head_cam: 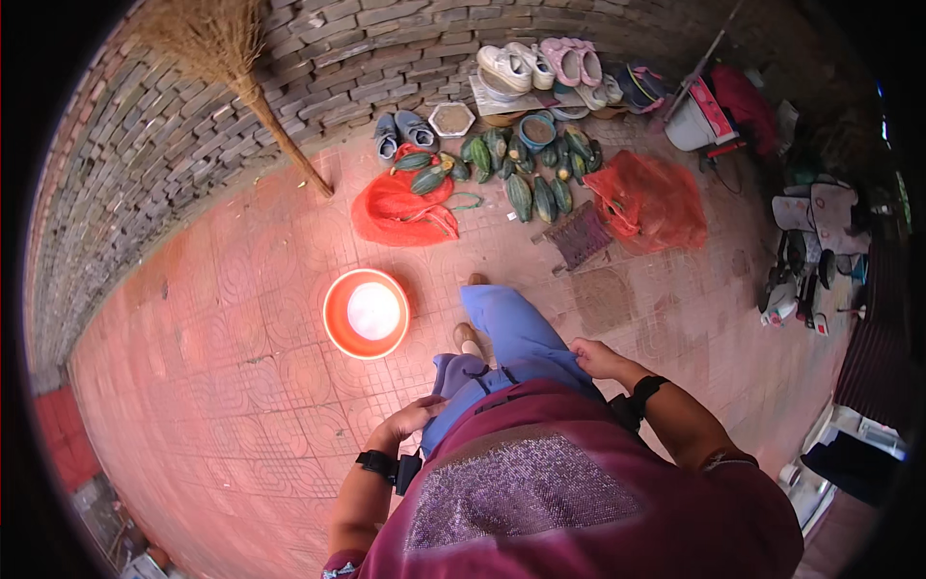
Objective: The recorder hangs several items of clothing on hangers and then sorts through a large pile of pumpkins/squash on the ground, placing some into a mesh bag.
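My left hand (414, 417) rests at the waist of my blue trousers (517, 318), beside a bunched purple-blue cloth (454, 373); whether it grips anything is unclear. At the other side of the trousers, my right hand (595, 357) has its fingers closed on the blue fabric. An orange plastic basin (334, 329) with a whitish bottom stands on the tiled floor in front of me. Beyond it, two striped green gourds (432, 178) lie on a red mesh bag (383, 217). Several more green gourds (519, 197) are spread on the floor towards the brick wall.
A straw broom (278, 137) leans on the brick wall. Shoes (504, 69) stand on a low board by pots. Farther right are a low woven stool (579, 235), another red mesh bag (662, 206), a white bucket (691, 127) and a parked scooter (832, 217).
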Tool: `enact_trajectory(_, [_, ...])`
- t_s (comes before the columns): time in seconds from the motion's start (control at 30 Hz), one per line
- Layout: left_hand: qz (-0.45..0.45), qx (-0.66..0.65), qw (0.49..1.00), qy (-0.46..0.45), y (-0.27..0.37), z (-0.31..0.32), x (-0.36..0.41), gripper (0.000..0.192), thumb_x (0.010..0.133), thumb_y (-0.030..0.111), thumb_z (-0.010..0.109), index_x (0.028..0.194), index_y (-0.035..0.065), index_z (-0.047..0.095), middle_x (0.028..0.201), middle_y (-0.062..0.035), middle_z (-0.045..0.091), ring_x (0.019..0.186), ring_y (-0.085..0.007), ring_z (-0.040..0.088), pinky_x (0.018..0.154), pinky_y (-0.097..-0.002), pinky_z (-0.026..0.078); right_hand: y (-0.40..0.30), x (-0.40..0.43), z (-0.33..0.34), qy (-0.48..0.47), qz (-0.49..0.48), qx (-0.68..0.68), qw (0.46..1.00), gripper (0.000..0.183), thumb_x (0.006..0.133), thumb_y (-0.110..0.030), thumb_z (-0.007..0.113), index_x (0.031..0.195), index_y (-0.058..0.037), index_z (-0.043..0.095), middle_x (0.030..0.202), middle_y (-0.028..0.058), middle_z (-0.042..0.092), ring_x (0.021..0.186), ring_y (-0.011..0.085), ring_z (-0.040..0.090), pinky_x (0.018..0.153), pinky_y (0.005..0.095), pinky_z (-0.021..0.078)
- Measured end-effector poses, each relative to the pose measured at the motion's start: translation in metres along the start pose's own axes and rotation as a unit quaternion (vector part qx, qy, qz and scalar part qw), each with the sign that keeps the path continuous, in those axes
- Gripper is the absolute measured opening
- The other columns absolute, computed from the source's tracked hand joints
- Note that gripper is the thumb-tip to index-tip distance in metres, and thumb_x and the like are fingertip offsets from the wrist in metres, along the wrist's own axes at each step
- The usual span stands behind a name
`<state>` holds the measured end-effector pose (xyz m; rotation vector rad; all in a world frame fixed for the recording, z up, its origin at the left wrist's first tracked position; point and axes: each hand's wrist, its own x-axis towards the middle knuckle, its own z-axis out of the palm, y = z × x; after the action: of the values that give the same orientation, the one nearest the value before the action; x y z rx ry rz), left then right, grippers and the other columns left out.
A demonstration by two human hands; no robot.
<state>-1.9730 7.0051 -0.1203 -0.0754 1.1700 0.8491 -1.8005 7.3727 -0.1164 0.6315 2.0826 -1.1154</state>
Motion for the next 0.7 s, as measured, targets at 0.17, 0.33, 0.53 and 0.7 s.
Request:
enact_trajectory(0.17, [-0.046,0.007,0.995,-0.092,0.082,-0.012,0.072,0.047,0.088,0.036,0.048,0.121,0.0026,0.046,0.114,-0.0090,0.053,0.107,-0.0178,0.047,0.094,-0.0287,0.034,0.020,0.017,-0.072,-0.246,0.118,0.098,0.957,0.022,0.075,-0.005,0.049,0.095,-0.0018,0.056,0.081,0.0057,0.059,0.075,0.0147,0.053,0.066,0.0312,0.0447])
enact_trajectory(0.33, [-0.116,0.094,0.980,-0.129,0.201,0.006,0.155,0.054,0.087,0.044,0.047,0.127,0.0074,0.042,0.121,-0.0078,0.049,0.112,-0.0197,0.043,0.096,-0.0361,0.031,0.100,0.040,-0.129,-0.273,0.209,0.192,0.919,0.030,0.078,-0.009,0.048,0.106,-0.0042,0.054,0.090,0.0091,0.057,0.077,0.0191,0.056,0.063,0.0340,0.0500])
enact_trajectory(0.53, [-0.233,0.235,0.920,-0.210,0.303,0.033,0.272,0.058,0.086,0.053,0.043,0.130,0.0160,0.038,0.118,-0.0056,0.050,0.106,-0.0220,0.047,0.082,-0.0412,0.041,0.155,0.095,-0.230,-0.324,0.289,0.284,0.855,0.035,0.078,-0.008,0.045,0.113,-0.0070,0.048,0.104,0.0138,0.053,0.088,0.0288,0.058,0.073,0.0427,0.0533])
enact_trajectory(0.7, [-0.286,0.289,0.895,-0.182,0.345,0.035,0.358,0.053,0.087,0.054,0.038,0.124,0.0165,0.042,0.107,-0.0124,0.052,0.088,-0.0246,0.055,0.074,-0.0405,0.048,0.261,0.152,-0.263,-0.309,0.303,0.309,0.847,0.031,0.078,-0.010,0.045,0.109,-0.0115,0.051,0.100,0.0123,0.057,0.086,0.0262,0.059,0.068,0.0388,0.0524])
